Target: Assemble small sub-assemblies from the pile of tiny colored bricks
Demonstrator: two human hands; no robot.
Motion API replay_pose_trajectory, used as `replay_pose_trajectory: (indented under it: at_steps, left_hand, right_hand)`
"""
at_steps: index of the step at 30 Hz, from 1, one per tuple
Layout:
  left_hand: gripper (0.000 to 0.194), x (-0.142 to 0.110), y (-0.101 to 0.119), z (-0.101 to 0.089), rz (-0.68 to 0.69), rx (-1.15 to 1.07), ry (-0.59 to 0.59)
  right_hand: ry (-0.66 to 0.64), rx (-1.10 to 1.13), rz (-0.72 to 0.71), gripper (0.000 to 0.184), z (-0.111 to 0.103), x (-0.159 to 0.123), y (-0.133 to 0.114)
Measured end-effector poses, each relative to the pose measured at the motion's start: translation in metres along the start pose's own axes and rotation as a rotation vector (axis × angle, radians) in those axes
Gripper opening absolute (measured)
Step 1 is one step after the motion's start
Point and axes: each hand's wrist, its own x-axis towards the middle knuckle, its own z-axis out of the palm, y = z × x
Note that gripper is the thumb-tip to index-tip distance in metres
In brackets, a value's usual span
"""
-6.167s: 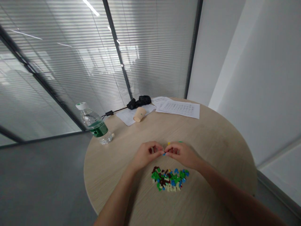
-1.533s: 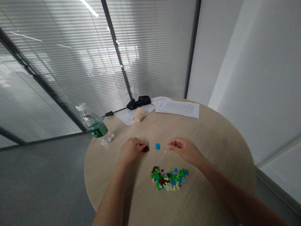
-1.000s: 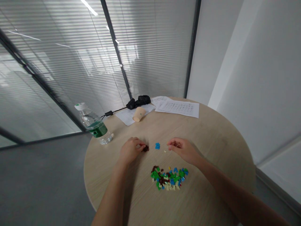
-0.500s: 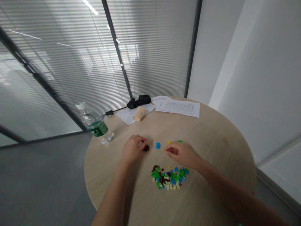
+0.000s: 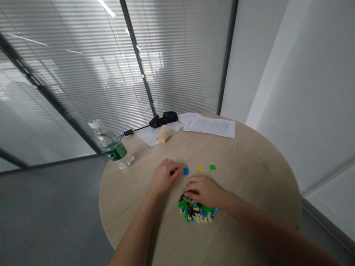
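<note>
My left hand (image 5: 164, 175) is curled beside a small group of blue toy bricks (image 5: 186, 171), its thumb and index fingertips close together at the group's left edge. Dark brown bricks (image 5: 172, 172) show partly through the gap under its fingers. My right hand (image 5: 203, 189) reaches over a mixed pile of small toy bricks (image 5: 194, 212) in green, brown, blue and cream. Its fingertips are pinched at the pile's upper left, among brown bricks. Whatever either pinch holds is too small to make out. The right hand hides the pile's upper right part.
Yellow bricks (image 5: 200, 168) and green bricks (image 5: 212, 167) lie beyond my right hand. A plastic bottle (image 5: 112, 146) stands at the round table's left edge. Farther back are a paper cup (image 5: 164, 133) on its side, a black bundle with a cord (image 5: 166, 118) and printed sheets (image 5: 213, 126).
My left hand has moved right, from the brown bricks to the blue ones. My right hand has come nearer and left onto the mixed pile, uncovering the yellow and green bricks.
</note>
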Motion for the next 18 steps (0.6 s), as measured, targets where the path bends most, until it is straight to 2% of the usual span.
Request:
replay_pose_trajectory:
  at_steps: [18]
  left_hand:
    - [0.014, -0.0003, 0.0007, 0.0001, 0.003, 0.016, -0.019]
  right_hand:
    - [0.008, 0.040, 0.071, 0.012, -0.0015, -0.0015, -0.0002]
